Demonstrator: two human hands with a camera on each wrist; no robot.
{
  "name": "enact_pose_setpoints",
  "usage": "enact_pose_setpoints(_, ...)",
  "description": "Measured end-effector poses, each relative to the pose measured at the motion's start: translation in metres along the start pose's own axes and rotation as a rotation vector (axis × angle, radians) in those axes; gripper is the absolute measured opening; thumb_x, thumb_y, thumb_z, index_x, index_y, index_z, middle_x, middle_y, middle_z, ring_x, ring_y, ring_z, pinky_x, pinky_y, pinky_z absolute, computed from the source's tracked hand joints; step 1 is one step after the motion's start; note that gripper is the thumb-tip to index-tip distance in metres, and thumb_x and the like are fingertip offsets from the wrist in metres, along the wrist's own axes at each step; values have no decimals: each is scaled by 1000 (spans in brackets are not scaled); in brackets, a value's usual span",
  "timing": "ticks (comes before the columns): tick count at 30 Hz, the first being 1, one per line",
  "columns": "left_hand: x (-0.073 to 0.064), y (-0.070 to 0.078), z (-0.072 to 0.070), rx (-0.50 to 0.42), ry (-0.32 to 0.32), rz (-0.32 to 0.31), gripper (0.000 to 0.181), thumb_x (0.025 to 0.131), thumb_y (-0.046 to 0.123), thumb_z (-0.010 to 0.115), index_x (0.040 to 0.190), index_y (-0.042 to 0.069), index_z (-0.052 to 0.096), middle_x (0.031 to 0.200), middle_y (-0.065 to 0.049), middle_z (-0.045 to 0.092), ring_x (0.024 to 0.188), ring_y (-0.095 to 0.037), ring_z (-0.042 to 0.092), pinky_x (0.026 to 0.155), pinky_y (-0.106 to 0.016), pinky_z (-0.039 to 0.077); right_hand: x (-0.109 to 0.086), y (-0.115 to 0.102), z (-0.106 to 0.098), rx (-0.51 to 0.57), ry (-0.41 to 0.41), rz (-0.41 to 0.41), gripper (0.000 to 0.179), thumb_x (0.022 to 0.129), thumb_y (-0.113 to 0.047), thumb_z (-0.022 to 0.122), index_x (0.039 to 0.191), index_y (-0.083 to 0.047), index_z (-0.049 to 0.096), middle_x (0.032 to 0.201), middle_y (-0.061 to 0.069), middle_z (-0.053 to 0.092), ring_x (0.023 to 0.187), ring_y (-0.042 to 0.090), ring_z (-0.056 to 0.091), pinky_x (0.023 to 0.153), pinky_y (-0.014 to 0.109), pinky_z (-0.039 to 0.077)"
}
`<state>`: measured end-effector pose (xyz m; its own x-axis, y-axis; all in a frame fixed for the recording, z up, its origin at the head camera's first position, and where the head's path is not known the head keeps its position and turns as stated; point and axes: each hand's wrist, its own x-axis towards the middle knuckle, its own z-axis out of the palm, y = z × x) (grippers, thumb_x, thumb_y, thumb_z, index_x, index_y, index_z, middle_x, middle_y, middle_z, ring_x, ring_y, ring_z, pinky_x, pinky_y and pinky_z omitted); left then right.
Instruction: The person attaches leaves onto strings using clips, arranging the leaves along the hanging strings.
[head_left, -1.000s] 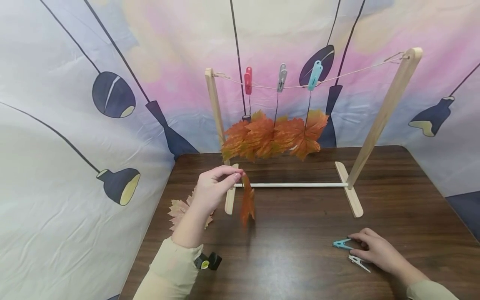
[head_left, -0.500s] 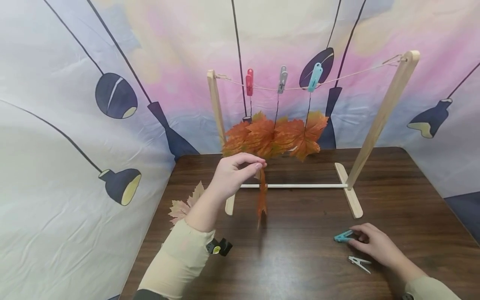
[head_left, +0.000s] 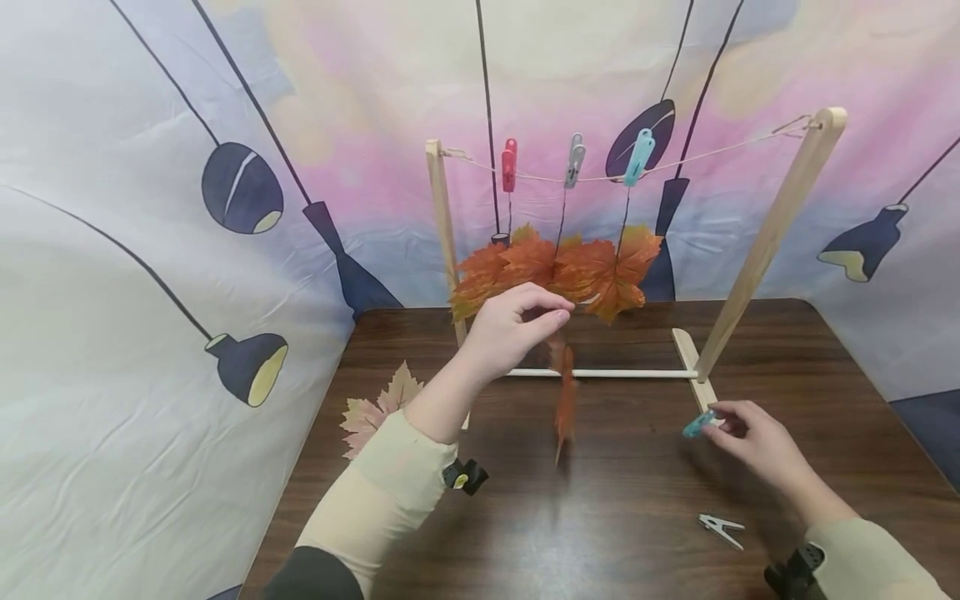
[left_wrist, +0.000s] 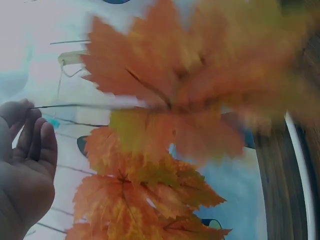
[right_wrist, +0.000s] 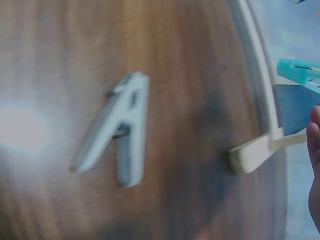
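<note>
My left hand (head_left: 517,329) pinches the thin stem of an orange maple leaf (left_wrist: 200,80), which dangles below the fingers over the table. My right hand (head_left: 765,442) pinches a teal clothespin (head_left: 699,423), lifted near the rack's right foot. Behind the left hand, several orange leaves (head_left: 615,279) hang by their stems from a string, held by a red clothespin (head_left: 509,165), a grey clothespin (head_left: 574,161) and a light blue clothespin (head_left: 639,157). A whitish-grey clothespin (head_left: 722,530) lies on the table below the right hand.
The string (head_left: 720,155) spans two wooden posts, the right post (head_left: 768,242) leaning outward in view. A white rod (head_left: 630,374) joins their feet low over the brown table (head_left: 630,500). A pale pinkish leaf (head_left: 378,408) lies by the left forearm. A printed cloth hangs behind.
My left hand has carried the orange leaf rightward and slightly up, toward the hanging leaves. My right hand has lifted the teal clothespin off the table and moved it away from the whitish-grey one.
</note>
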<state>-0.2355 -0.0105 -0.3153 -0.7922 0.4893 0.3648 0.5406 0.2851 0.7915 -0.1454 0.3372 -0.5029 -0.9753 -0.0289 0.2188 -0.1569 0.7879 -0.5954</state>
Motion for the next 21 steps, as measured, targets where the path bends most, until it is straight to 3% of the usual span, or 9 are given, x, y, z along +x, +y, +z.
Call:
enact_pose_setpoints(7, 9, 2, 17, -72, 28, -94, 14, 87, 22, 68, 98, 13, 69, 93, 5, 66, 85, -7, 59, 73, -24, 49, 13, -12, -13, 18, 43, -15, 37, 84, -19, 71, 110, 5, 59, 92, 10, 58, 76, -2, 49, 62, 20, 44)
enact_pose_setpoints(14, 19, 10, 27, -46, -113, -43, 13, 89, 21, 66, 97, 12, 68, 91, 5, 63, 84, -6, 56, 74, -22, 47, 20, -25, -25, 73, 90, -4, 33, 86, -19, 69, 111, 3, 60, 92, 10, 61, 75, -10, 48, 61, 14, 42)
enact_pose_setpoints(18, 24, 15, 30, -39, -163, -36, 12, 90, 21, 65, 98, 13, 67, 91, 6, 62, 85, -6, 56, 74, -21, 47, 24, -42, -30, 165, 77, -11, 31, 85, -16, 70, 111, -2, 61, 88, -3, 62, 74, -6, 52, 58, 17, 43)
enact_pose_setpoints(21, 28, 15, 33, -57, -181, -34, 11, 90, 20, 64, 99, 14, 67, 91, 7, 62, 85, -6, 56, 74, -22, 47, 28, -52, -32, 240, 83, -92, 29, 82, -4, 71, 110, -1, 62, 94, -14, 60, 76, -4, 54, 60, 15, 43)
